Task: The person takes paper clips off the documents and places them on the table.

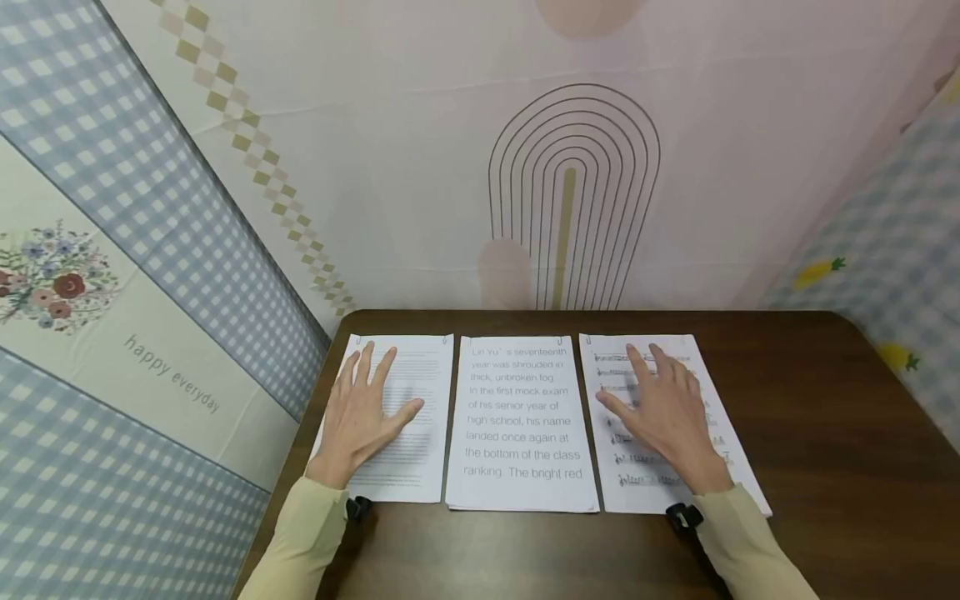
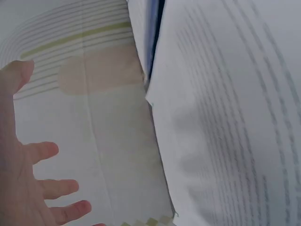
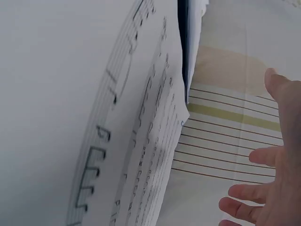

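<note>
Three paper stacks lie side by side on the brown table. My left hand [image 1: 362, 417] is spread over the left stack [image 1: 420, 467], which carries small dense print; in the left wrist view, its fingers stand above the paper [image 2: 225, 117] with faint shadows on the sheet. My right hand [image 1: 667, 412] spreads over the right stack, a sheet of music [image 1: 622, 492]; the right wrist view shows its staves [image 3: 146, 117] with the fingers held off the page. Between the hands lies the middle stack [image 1: 521, 425], in large print. Neither hand holds anything.
Paper clips [image 1: 447, 340] sit at the stacks' top corners. The dark wooden table [image 1: 810, 433] extends to the right and toward me. Behind it hangs a pale patterned cloth [image 1: 420, 183], with blue checked cloth [image 1: 187, 208] at the left. A black band [image 1: 684, 517] is on the right wrist.
</note>
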Demonstrator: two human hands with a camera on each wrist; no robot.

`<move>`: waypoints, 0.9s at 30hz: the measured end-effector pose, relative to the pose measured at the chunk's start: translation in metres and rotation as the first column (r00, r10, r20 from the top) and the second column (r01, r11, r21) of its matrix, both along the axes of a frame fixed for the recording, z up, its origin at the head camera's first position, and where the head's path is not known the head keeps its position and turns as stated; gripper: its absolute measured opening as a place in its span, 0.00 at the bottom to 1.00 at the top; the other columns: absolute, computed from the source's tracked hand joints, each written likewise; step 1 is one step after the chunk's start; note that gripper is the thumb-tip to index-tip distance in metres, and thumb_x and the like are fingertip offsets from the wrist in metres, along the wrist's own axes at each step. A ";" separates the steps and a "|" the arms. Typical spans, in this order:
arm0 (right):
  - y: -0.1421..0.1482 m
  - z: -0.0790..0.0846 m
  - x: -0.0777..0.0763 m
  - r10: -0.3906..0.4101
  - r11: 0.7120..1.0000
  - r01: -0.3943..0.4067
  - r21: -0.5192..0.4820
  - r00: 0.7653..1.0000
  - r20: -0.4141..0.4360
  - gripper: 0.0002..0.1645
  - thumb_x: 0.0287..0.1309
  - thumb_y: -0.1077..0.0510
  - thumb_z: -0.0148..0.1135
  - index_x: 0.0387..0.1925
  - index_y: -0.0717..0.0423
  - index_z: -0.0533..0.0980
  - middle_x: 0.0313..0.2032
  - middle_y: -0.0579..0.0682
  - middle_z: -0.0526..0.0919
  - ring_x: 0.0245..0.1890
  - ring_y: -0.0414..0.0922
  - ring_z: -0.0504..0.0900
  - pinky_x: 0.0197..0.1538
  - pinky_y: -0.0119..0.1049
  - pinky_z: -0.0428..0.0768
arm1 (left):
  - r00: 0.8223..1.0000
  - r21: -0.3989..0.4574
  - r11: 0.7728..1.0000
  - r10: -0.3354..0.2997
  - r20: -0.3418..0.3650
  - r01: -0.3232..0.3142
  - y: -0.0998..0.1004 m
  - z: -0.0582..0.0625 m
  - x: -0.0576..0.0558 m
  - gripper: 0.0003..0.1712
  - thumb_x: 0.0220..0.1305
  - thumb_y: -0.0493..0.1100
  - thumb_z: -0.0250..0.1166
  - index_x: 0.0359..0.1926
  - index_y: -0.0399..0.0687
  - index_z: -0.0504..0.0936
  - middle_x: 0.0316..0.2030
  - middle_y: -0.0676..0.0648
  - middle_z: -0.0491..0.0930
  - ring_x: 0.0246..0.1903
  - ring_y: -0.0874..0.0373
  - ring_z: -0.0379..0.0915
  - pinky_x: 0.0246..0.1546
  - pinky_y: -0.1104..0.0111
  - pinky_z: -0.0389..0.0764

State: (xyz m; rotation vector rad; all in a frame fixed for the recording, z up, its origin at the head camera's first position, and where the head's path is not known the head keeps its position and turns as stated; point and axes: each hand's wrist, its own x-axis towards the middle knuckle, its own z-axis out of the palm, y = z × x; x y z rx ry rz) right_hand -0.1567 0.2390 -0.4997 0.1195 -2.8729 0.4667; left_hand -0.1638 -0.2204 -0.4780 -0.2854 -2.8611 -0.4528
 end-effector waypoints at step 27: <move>0.040 0.010 0.097 -0.386 0.881 0.424 -0.208 0.901 0.198 0.39 0.66 0.54 0.71 0.66 0.80 0.71 0.52 0.74 0.78 0.48 0.67 0.77 0.48 0.61 0.74 | 0.965 0.304 0.932 -0.129 -0.227 0.196 0.087 0.016 0.043 0.28 0.59 0.45 0.82 0.57 0.37 0.87 0.41 0.43 0.88 0.34 0.50 0.84 0.32 0.69 0.82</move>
